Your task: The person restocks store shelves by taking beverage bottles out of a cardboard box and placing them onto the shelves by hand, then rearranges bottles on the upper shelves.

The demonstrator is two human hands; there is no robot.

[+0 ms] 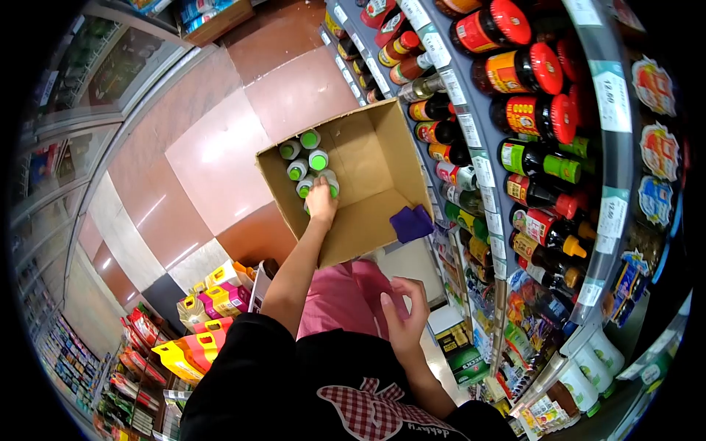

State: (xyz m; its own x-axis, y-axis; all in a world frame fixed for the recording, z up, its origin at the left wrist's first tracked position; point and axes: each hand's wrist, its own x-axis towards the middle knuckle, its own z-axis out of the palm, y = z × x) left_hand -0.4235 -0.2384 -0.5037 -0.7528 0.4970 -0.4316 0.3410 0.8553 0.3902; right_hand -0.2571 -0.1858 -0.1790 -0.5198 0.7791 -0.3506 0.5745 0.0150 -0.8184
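Observation:
A cardboard box (368,158) stands tilted in view ahead of my body. Several white bottles with green caps (318,159) are grouped along its left side. My left hand (321,201) reaches into the box, its fingers wrapped around a green-capped bottle (333,191) at the near end of the group; the hand hides part of it. My right hand (406,316) is raised near my body at the right, outside the box, fingers apart and holding nothing. A purple cloth (412,223) hangs over the box's near right corner.
Shelves of sauce bottles and red-lidded jars (518,70) with price tags rise close on the right. Yellow-handled jugs (195,356) and packaged goods stand at lower left. Glass-doored cabinets (88,66) line the far left, beyond the tiled floor (213,140).

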